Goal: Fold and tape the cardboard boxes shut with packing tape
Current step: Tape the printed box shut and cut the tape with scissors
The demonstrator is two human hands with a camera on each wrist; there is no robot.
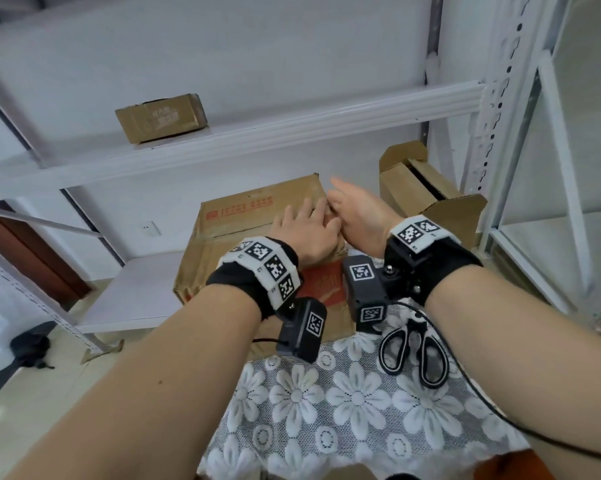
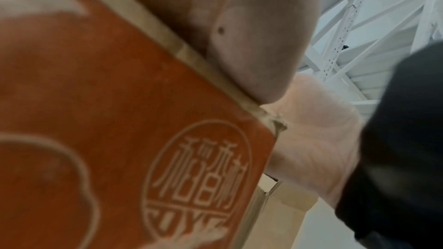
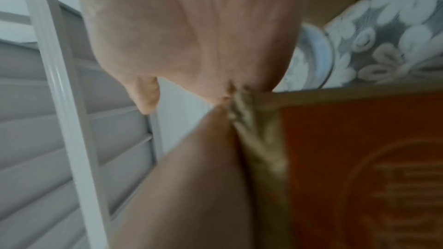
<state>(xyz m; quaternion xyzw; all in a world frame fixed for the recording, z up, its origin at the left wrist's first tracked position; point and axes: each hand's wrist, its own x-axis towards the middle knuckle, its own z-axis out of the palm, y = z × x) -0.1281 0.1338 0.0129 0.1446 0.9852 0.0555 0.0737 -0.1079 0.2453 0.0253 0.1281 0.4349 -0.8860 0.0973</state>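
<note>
Both hands are on top of the big cardboard box (image 1: 257,237). The left hand (image 1: 306,233) lies flat on the lid with its fingers straight, pressing down and holding nothing. The right hand (image 1: 358,216) sits just beside it, touching it, at the box's right top edge. Its thumb sticks up and its palm faces the left hand. Its fingers are hidden behind the left hand, so I cannot tell if they pinch anything.

The big box stands on a lacy cloth (image 1: 344,403) with white flowers. It is brown, with rough paper sides and a red-orange front that has a round stamp with writing on it. Its long side runs left to right, and its lid faces up. In the left wrist view, the box corner (image 2: 275,122) looks torn and soft.

Black scissors (image 1: 413,351) lie on the cloth just right of the big box, handles toward the person. Behind the big box on its right stands a smaller brown box (image 1: 427,192) with its flaps open. Above and left of the big box, a small shut box (image 1: 162,117) sits on a white metal shelf (image 1: 292,129).
</note>
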